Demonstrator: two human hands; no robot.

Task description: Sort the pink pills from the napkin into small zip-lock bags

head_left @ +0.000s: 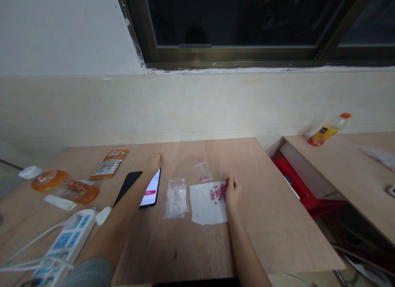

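My left hand point(155, 159) rests on the table with its fingers curled in, just beyond a phone point(152, 192) whose screen is lit; the forearm crosses over part of it. What that hand holds, if anything, is hidden. At the right edge of a white sheet of paper point(203, 208), my right hand point(233, 190) is closed, fingertips together beside a scatter of small dark-pink pieces point(217, 193). Anything between those fingertips is too small to make out. A small clear zip bag point(204, 171) with a few pink pieces lies behind the sheet. Left of the paper are clear plastic bags point(176, 198).
On the left are an orange drink bottle point(66, 186) lying down, a power strip point(66, 241) with cables, an orange packet point(110, 163) and a black flat object point(128, 184). Another bottle point(327, 131) stands on the right-hand table point(354, 171), across a gap.
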